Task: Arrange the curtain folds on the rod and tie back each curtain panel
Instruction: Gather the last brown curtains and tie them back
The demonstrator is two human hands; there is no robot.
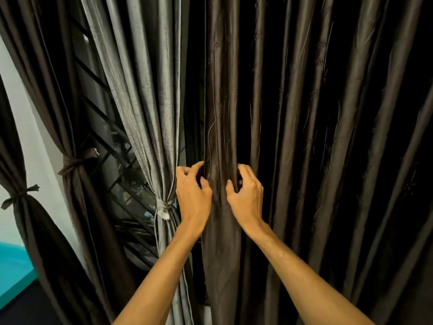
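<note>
Left hand (192, 191), right hand (246, 191), glossy pleated curtain (221, 137)

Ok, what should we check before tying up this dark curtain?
1. Left hand grips the dark curtain: ok.
2. Right hand grips it too: ok.
3. All folds gathered: not ok, many hang loose on the right.
4. Strap for it in hand: not ok, none visible.
5. Grey curtain tied back: ok.
6. Top even on the rod: cannot tell, out of view.
</note>
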